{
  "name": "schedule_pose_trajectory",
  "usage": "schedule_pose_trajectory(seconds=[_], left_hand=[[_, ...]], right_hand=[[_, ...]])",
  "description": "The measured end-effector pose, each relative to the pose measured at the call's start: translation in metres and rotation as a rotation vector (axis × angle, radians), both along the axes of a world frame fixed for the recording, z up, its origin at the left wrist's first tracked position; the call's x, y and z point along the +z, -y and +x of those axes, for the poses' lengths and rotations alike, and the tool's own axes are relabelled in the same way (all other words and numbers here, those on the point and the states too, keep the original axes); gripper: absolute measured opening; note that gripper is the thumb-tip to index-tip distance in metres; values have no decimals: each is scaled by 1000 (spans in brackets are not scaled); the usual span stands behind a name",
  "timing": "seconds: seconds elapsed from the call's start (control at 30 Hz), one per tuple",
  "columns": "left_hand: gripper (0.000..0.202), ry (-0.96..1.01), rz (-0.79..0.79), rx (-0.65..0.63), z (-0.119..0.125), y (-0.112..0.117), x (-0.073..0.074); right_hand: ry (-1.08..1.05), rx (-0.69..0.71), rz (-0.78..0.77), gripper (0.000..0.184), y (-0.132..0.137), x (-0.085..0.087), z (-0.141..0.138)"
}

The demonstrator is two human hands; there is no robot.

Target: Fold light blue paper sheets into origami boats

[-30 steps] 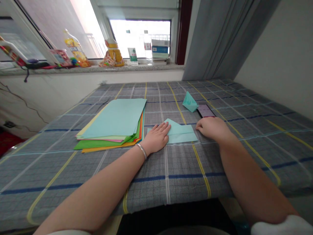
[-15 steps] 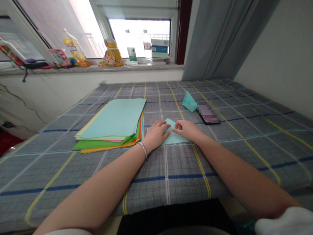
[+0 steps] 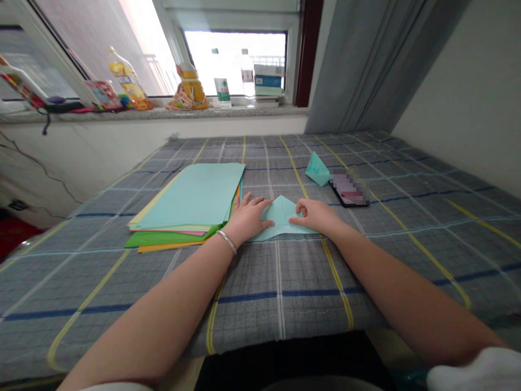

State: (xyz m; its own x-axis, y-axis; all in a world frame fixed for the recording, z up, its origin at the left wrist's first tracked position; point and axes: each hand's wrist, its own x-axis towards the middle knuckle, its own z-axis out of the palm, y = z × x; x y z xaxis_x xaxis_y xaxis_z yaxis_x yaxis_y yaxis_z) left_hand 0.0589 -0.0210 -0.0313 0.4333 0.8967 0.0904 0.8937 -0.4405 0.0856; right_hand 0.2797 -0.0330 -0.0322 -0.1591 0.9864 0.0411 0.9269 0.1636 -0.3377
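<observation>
A light blue sheet of folded paper with a pointed top lies on the checked cloth, its lower edge slightly raised. My left hand rests at its left side, fingers spread and thumb on the paper. On the right side, my right hand has its fingers curled in, with thumb and forefinger at the paper's edge. The pinch itself is partly hidden. Beyond my right hand stands a small folded blue paper shape, next to a phone with a blurred screen.
A stack of coloured paper, light blue on top, lies left of my hands. Behind the cloth-covered surface, a windowsill carries bottles, packets and boxes. A grey curtain hangs at the right.
My left hand has slid left and its fingers have spread, uncovering more of the folded paper. My right hand stays at the right side, slightly farther from the centre.
</observation>
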Motion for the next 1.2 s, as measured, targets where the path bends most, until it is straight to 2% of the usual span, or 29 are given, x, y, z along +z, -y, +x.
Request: schedule_pose_trajectory(seconds=[0.27,0.63,0.9,1.2], left_hand=[[65,-89,-66,70,-23,-7,5],[67,-125,-132,139,-42,-6,15],[66,-105,-181,134,-44,-6,19],[65,-127,-207,110,-46,-5,22]], right_hand=[[-17,20,-18,32,-2,-1,11],[-42,66,-86,25,-7,0,34],[-66,83,-105,23,-11,-2,58],[-121,-4,-200,20,-7,3,73]])
